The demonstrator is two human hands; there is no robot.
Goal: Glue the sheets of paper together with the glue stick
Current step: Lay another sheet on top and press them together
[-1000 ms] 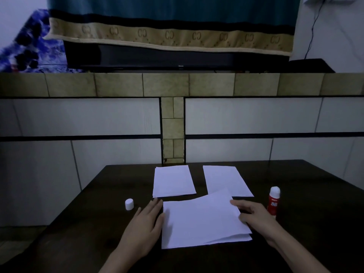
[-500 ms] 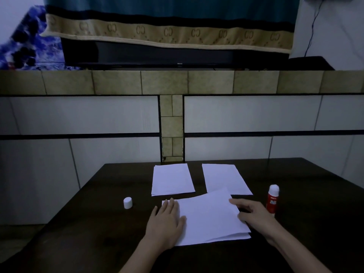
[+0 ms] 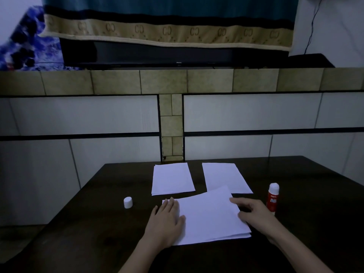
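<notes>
A dim view looks forward and down at a dark counter (image 3: 307,196) that fills the lower half of the frame, with a tiled wall behind it. In the lower centre lies a stack of white paper sheets (image 3: 210,215), the top sheet slightly turned so its edges do not line up with the sheet beneath; a thin strip of the lower sheet shows along the right and bottom edges. The left hand (image 3: 165,223) lies flat, palm down, on the left part of this stack, its grip spread with fingers together and straight, holding nothing. The right hand (image 3: 254,213) rests on the right edge of the same stack, fingers loosely extended toward the left and pressing on the top sheet, its grip open rather than pinching. Toward the back of the counter, above the stack in the frame, lie two more piles of white paper side by side: a left pile (image 3: 172,178) and a right pile (image 3: 224,177), the near corner of the right one covered by the top sheet of the stack. A red glue stick (image 3: 273,198) stands upright, uncapped, with its white tip showing, just right of the right hand. Its small white cap (image 3: 128,202) stands on the counter left of the left hand, well apart from the glue stick.
</notes>
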